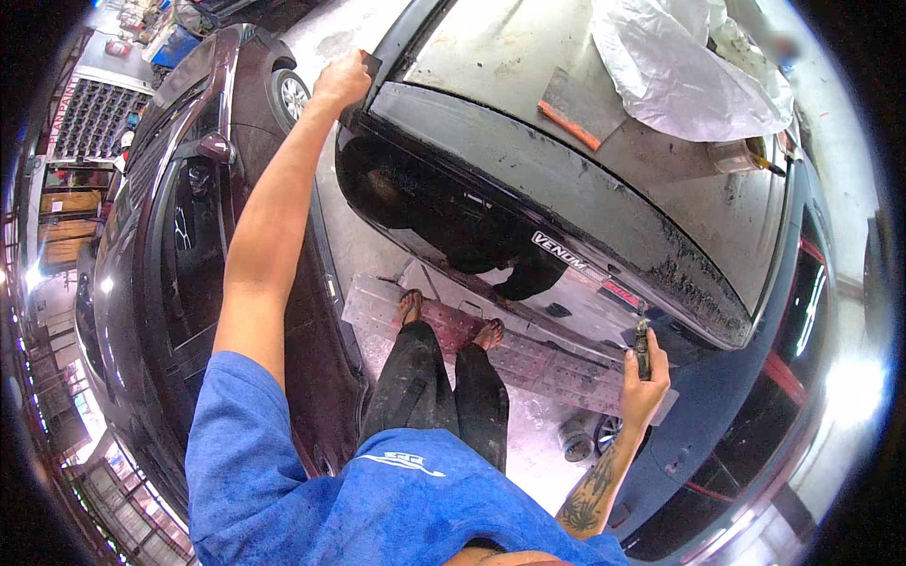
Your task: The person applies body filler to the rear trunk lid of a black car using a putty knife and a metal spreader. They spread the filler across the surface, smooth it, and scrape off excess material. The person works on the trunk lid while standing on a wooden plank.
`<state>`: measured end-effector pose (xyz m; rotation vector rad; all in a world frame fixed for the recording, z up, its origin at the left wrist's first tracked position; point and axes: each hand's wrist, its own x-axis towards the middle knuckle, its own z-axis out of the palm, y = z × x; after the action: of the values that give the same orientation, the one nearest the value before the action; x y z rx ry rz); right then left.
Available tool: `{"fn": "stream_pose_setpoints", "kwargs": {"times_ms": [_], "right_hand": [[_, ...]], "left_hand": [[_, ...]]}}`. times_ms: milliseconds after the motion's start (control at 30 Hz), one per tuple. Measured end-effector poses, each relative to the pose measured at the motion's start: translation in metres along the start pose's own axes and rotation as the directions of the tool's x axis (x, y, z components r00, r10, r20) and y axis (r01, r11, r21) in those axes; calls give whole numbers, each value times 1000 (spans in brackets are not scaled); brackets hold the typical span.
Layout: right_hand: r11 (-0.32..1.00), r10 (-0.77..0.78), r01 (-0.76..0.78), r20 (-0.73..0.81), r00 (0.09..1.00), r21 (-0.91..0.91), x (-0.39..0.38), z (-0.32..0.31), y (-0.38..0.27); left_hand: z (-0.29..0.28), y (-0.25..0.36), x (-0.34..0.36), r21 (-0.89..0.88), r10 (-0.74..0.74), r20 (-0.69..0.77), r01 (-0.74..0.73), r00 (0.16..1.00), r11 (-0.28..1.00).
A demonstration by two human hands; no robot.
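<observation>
- Right hand (646, 385) pinches a slim dark tool (643, 353) near the black panel's (444, 203) right end; probably light, stiff, best gripped mid-body
- Left hand (341, 81) curls at the panel's upper-left corner; cannot tell its grip

Partly hidden are 2 things: a dark block (374, 64) behind the left hand (343, 81) and a dark tool (643, 351) within the right hand (645, 379), its tip too small to make out. A white plastic sheet (689, 71), cut off by the upper edge, partly covers a tin (736, 156). Items on the rack (99, 118) are too small to identify.
</observation>
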<state>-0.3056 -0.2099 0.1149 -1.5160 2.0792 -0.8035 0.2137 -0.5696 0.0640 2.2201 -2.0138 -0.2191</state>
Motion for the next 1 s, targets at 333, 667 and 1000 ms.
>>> {"fn": "stream_pose_setpoints", "kwargs": {"times_ms": [333,667,1000], "right_hand": [[999,21,-20,50,999,-29,-7,3,15],[998,21,-23,33,999,51,-1,15,18],[995,16,-19,28,999,101,4,16,21]], "left_hand": [[8,21,11,-12,-44,131,46,990,999],[-4,50,-10,-145,117,92,-103,989,984],[-19,10,15,-96,18,123,-6,992,995]]}}
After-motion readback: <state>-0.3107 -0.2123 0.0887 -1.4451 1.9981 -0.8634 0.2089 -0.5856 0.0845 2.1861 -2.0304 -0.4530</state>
